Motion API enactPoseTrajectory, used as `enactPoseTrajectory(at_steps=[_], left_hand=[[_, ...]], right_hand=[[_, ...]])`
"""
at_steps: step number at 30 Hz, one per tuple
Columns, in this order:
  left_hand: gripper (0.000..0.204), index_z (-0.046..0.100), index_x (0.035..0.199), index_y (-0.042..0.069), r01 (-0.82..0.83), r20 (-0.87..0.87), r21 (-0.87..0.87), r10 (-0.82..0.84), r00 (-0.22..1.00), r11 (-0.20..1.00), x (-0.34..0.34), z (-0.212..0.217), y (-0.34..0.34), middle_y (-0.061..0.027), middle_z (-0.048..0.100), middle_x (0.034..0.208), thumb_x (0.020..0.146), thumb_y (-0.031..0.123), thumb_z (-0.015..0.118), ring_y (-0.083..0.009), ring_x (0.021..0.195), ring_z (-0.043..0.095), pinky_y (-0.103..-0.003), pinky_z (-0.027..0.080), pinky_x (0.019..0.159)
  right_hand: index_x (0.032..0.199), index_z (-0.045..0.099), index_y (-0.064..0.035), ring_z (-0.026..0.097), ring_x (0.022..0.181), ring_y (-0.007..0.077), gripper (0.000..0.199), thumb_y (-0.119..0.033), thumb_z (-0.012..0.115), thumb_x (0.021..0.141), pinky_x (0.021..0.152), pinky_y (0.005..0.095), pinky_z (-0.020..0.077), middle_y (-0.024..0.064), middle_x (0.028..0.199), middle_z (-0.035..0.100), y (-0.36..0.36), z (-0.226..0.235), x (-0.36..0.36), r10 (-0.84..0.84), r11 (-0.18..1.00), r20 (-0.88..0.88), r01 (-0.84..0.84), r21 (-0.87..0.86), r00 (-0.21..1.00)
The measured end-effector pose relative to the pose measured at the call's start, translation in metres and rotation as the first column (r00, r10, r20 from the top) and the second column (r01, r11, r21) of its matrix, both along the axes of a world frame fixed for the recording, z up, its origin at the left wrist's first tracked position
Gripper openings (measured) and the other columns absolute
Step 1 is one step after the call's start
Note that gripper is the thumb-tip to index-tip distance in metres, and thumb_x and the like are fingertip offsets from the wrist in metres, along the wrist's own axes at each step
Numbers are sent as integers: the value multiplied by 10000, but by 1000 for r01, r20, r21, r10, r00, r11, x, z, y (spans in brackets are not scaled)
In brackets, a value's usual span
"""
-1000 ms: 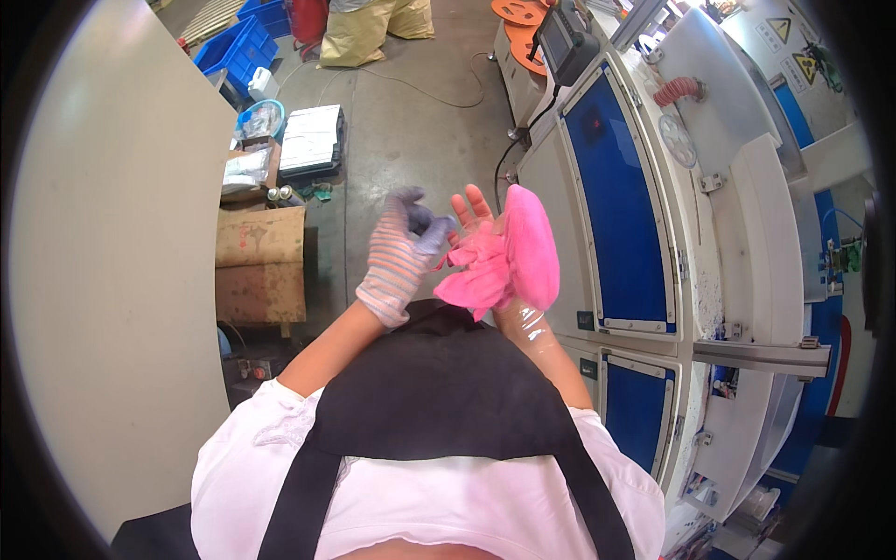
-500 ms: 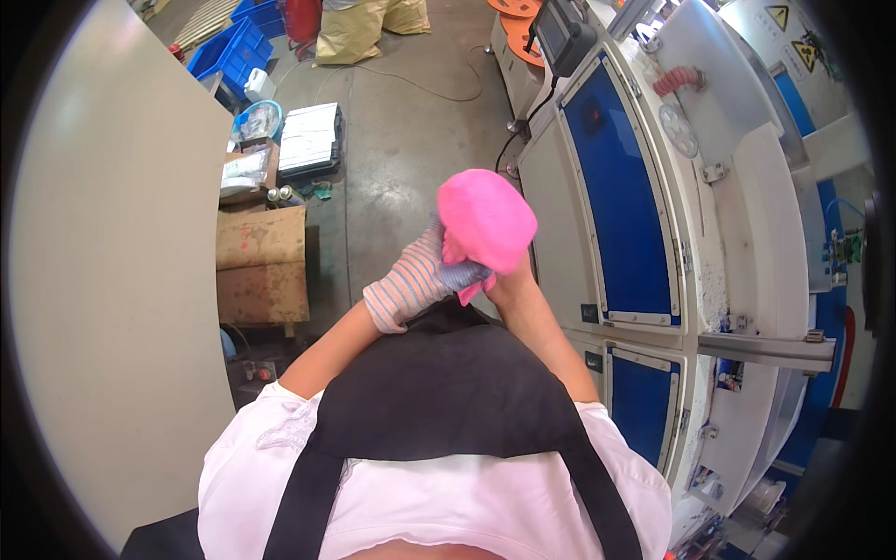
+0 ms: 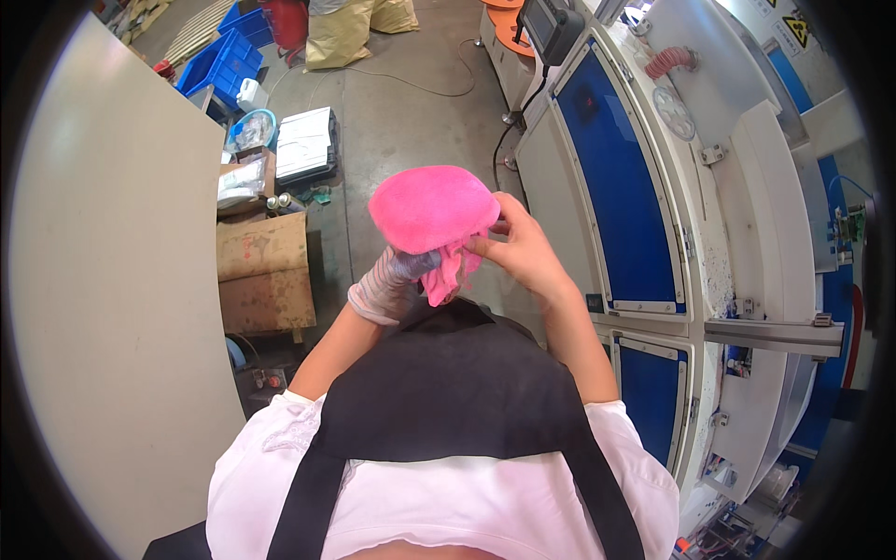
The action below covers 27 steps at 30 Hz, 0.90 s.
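Note:
A bright pink cloth is held up in front of my body, pulled smooth over a rounded bulge. What lies under the cloth is hidden. Its loose end hangs down in folds below the bulge. My left hand, in a grey and orange striped knit glove, is closed round the gathered cloth underneath. My bare right hand pinches the cloth at its right side, with thumb and fingers on the edge and the folds.
To my right runs a white machine with blue door panels and a hanging control screen. A beige panel rises close on my left. Beyond it are a cardboard box, a black case and blue crates.
The pink cloth has moved left and turned, its bulge now wider and its folds in sight. My right hand has come out from beneath it to its right side.

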<state>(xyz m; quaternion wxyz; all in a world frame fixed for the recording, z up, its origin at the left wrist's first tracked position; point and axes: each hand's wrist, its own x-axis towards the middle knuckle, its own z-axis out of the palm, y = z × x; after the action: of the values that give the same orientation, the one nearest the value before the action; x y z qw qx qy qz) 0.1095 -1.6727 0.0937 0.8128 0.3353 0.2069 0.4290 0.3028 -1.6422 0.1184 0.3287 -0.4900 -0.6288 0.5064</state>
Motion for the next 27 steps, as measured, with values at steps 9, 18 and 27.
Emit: enactPoseTrajectory(at_steps=[9, 18, 27], left_hand=[[445, 617, 911, 48, -26, 124, 34, 21, 992, 999, 8, -7, 1, -33, 575, 578, 800, 468, 714, -143, 503, 557, -274, 471, 525], [834, 490, 1275, 31, 69, 194, -183, -33, 981, 981, 2, -14, -6, -73, 605, 1108, 665, 485, 833, -201, 982, 615, -338, 517, 835], [817, 453, 1326, 32, -2, 322, -339, 118, 939, 941, 12, -8, -12, -91, 554, 1264, 683, 332, 858, -232, 1183, 533, -382, 429, 1043]], right_hand=[[1128, 590, -16, 594, 971, 150, 328, -17, 667, 810, 886, 302, 466, 59, 1023, 598, -20, -17, 1, -41, 993, -393, 81, 86, 919], [1006, 630, 9, 560, 839, 101, 170, -53, 653, 849, 786, 253, 451, 12, 907, 614, -27, -20, -7, -143, 990, -477, 120, -79, 867], [1050, 647, 8, 559, 913, 133, 223, -163, 586, 921, 829, 294, 446, 44, 966, 625, -27, -23, 9, 58, 998, -441, -69, -10, 896]])
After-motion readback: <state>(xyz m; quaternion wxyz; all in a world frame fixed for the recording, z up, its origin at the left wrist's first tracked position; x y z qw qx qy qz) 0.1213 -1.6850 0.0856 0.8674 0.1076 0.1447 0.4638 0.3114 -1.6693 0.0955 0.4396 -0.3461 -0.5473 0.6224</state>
